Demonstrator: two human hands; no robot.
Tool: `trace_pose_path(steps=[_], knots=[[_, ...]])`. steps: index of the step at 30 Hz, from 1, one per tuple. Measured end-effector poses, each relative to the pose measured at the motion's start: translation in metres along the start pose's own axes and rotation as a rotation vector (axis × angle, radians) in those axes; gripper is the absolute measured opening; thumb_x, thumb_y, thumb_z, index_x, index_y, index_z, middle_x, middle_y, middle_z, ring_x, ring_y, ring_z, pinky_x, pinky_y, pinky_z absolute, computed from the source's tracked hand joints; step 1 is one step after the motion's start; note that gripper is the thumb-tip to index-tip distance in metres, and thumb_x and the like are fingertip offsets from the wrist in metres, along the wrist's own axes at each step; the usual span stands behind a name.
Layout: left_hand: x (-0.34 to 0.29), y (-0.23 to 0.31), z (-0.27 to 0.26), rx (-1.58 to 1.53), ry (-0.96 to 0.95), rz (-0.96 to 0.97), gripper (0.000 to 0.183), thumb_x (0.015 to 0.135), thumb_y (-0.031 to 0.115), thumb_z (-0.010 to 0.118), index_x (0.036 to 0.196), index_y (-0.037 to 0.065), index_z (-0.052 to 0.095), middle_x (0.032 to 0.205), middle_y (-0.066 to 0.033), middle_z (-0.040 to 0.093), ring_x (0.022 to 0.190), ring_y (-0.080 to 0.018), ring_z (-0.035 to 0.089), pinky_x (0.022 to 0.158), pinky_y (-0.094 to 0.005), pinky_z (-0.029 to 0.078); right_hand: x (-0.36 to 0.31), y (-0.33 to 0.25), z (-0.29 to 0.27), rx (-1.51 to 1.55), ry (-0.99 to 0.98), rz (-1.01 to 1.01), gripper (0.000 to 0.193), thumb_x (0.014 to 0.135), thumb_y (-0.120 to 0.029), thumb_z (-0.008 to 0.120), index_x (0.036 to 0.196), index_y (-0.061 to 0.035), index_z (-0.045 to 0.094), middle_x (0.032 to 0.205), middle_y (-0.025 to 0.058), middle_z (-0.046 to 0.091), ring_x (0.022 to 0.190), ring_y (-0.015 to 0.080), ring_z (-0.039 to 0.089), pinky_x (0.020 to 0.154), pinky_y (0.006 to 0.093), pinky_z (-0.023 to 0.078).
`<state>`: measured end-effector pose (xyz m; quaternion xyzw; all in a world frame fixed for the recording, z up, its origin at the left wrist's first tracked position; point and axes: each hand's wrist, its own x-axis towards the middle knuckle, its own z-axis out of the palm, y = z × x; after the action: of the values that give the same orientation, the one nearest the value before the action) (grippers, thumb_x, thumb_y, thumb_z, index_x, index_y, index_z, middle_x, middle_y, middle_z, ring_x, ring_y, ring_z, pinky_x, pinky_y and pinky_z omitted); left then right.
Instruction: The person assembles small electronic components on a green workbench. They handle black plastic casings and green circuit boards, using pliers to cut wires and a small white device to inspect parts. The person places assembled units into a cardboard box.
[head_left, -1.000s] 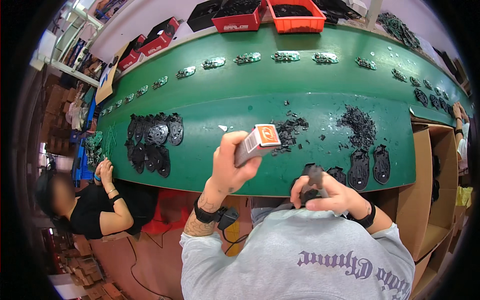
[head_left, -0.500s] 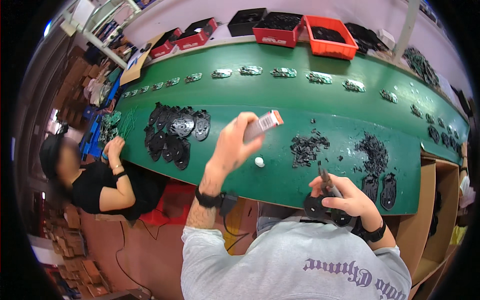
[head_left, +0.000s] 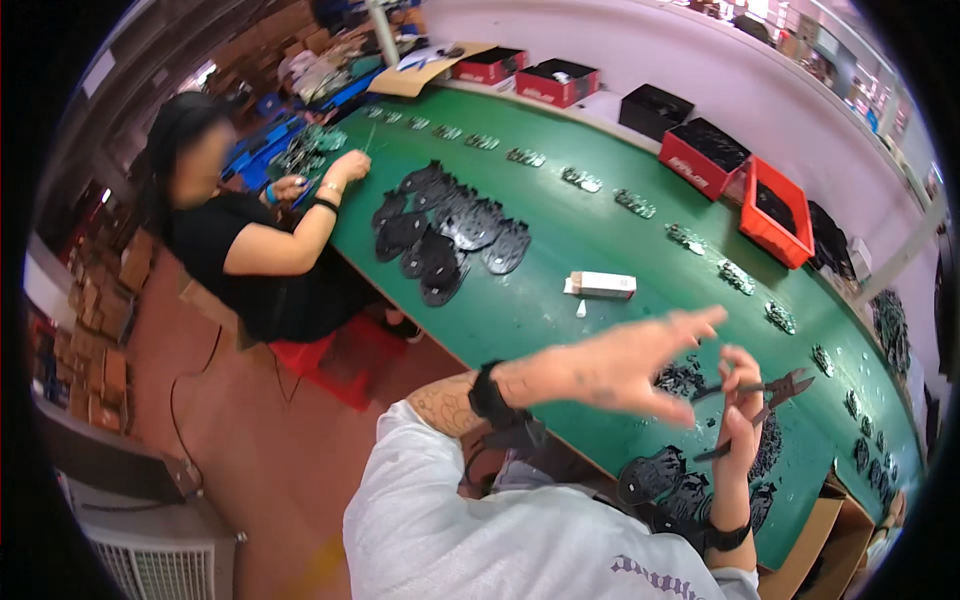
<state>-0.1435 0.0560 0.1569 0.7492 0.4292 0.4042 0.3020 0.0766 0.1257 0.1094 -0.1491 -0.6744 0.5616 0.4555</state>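
My left hand [head_left: 625, 372] reaches across the green table with its fingers stretched out and nothing in them, slightly blurred. Close beside it, my right hand [head_left: 738, 425] is raised and holds a pair of cutting pliers [head_left: 785, 390], jaws pointing right and handles spread. Small black plastic bits [head_left: 680, 378] lie partly hidden behind my left hand; another heap of bits [head_left: 768, 448] shows behind my right. A small white box [head_left: 603, 285] lies on its side with its end flap open. Next to it stands a small white capped piece [head_left: 581, 310]. Black plastic shells [head_left: 652, 474] lie by the near edge.
More black shells [head_left: 470, 220] are piled left of centre. A row of green circuit boards [head_left: 634, 203] crosses the table. Red boxes [head_left: 705, 158] and an orange bin [head_left: 778, 212] line the back. At left a co-worker [head_left: 265, 225] sits handling thin green strips. A cardboard box [head_left: 815, 540] stands lower right.
The small box has left my left hand and now lies on the table. My left hand has moved right, near the raised pliers in my right hand. The view has turned and tilted.
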Motion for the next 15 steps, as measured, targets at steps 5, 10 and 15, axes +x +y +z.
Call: trace_pose_path(steps=[5,10,15], knots=[[-0.024,0.001,0.034,-0.102,0.276,0.155,0.112,0.067,0.022,0.083,0.150,0.005,0.010,0.135,-0.0200,0.040,0.122,-0.0340,0.048,0.099,-0.0446,0.044,0.032,-0.022,0.069,-0.025,-0.231,0.132,0.075,0.083,-0.043,0.057,0.140,-0.0008,0.033,0.141,0.0129,0.036,0.129,0.0228,0.038,0.109,0.0463,0.029],[-0.087,-0.021,0.002,-0.325,0.620,-0.326,0.082,0.070,0.005,0.068,0.143,0.008,0.030,0.096,-0.0016,0.053,0.090,-0.0126,0.056,0.080,-0.0298,0.051,0.034,-0.022,0.080,0.009,-0.548,0.331,0.068,0.086,-0.028,0.061,0.143,-0.0038,0.034,0.147,0.0117,0.033,0.136,0.0229,0.034,0.110,0.0440,0.030],[-0.197,-0.084,-0.128,0.419,1.187,-0.711,0.065,0.074,0.027,0.075,0.123,-0.002,0.043,0.097,-0.0090,0.061,0.082,-0.0176,0.061,0.076,-0.0321,0.051,0.020,-0.019,0.034,-0.145,-0.369,0.441,0.053,0.083,-0.024,0.064,0.131,-0.0040,0.051,0.138,0.0083,0.047,0.130,0.0209,0.043,0.104,0.0370,0.036]])
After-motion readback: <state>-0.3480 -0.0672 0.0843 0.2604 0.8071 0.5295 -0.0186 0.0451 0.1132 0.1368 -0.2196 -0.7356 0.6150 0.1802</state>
